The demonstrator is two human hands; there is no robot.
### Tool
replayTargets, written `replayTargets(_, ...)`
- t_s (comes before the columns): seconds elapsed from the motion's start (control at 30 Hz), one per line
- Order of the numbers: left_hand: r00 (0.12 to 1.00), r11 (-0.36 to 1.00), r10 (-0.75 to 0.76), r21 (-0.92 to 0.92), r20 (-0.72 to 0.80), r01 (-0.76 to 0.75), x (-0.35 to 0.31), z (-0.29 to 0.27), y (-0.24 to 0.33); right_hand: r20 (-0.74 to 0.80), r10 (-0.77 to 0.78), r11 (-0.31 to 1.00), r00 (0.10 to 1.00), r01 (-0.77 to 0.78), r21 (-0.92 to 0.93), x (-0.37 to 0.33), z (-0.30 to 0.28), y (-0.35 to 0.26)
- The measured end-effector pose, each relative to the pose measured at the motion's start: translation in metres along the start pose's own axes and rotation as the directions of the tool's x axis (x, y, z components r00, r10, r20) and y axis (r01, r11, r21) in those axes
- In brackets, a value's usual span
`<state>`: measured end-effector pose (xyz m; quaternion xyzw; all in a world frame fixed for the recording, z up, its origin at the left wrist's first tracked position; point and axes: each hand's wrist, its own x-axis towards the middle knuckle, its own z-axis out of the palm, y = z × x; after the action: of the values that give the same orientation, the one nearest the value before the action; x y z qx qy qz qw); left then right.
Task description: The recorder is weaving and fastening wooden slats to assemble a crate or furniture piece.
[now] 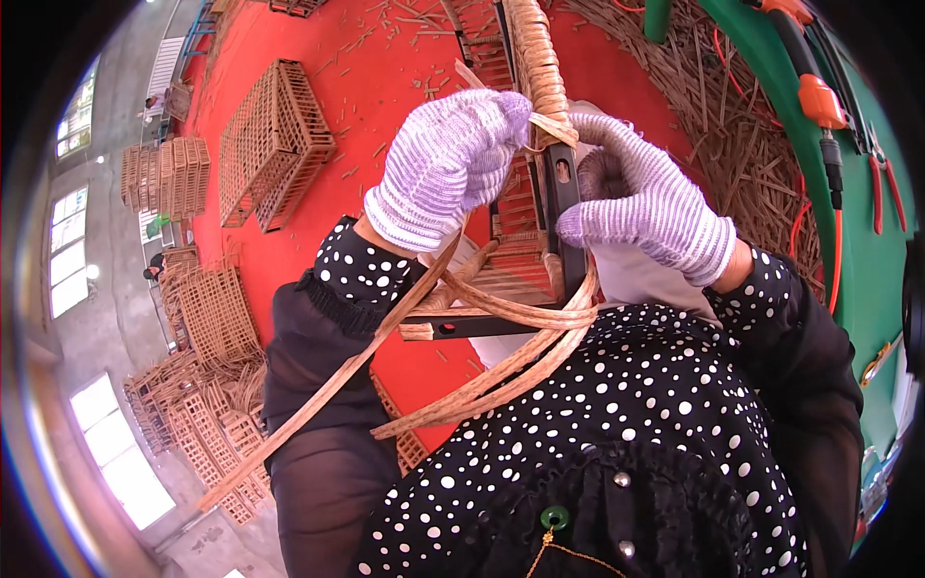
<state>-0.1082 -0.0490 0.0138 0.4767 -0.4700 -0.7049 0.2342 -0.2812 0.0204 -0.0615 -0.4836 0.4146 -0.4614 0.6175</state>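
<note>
My left hand (pixel 453 164), in a purple-and-white striped knit glove, is closed in a pinch on a flat tan wicker strip (pixel 332 385). One end of that strip trails down past my left sleeve. In front of me stands a black metal frame (pixel 567 207), its upper bar covered by tight wicker wrapping (pixel 540 67). The wrapping stops between my hands, where the metal is bare. My right hand (pixel 655 193), gloved alike, curls around this bar, with the thumb against its side and some fingertips hidden. Looped loose strips (pixel 511 380) hang over the frame's near corner.
Red matting (pixel 366 144) covers the floor, with wicker scraps scattered on it. Woven crates (pixel 275 144) stand at the left. A heap of loose strips (pixel 732 125) lies at right, beside a green table (pixel 867 289) holding an orange-black power tool (pixel 819 101) and red-handled pliers (pixel 886 188).
</note>
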Motion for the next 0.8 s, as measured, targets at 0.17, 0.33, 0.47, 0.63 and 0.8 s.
replayTargets(0.17,0.993,0.997,0.072,-0.012,0.097,-0.071,-0.001,-0.014,-0.009,-0.004,-0.01,1.0,1.0,0.01,0.02,0.0,0.002,0.0)
replayTargets(0.33,0.986,0.99,0.052,0.118,0.158,-0.071,-0.001,-0.021,-0.007,0.003,0.02,0.999,1.0,-0.02,-0.031,0.0,0.001,-0.005)
replayTargets(0.47,0.983,0.945,0.075,0.302,0.166,-0.123,-0.004,-0.025,-0.005,0.013,0.098,0.995,0.995,-0.098,-0.032,0.0,0.004,-0.007)
replayTargets(0.63,0.957,0.876,0.118,0.427,0.266,-0.227,-0.002,-0.031,-0.008,0.008,0.1,0.994,0.995,-0.099,-0.044,0.0,0.004,-0.01)
replayTargets(0.8,0.911,0.803,0.262,0.451,0.32,-0.389,0.003,-0.036,-0.031,-0.008,0.079,0.996,0.997,-0.079,-0.039,0.0,0.004,-0.011)
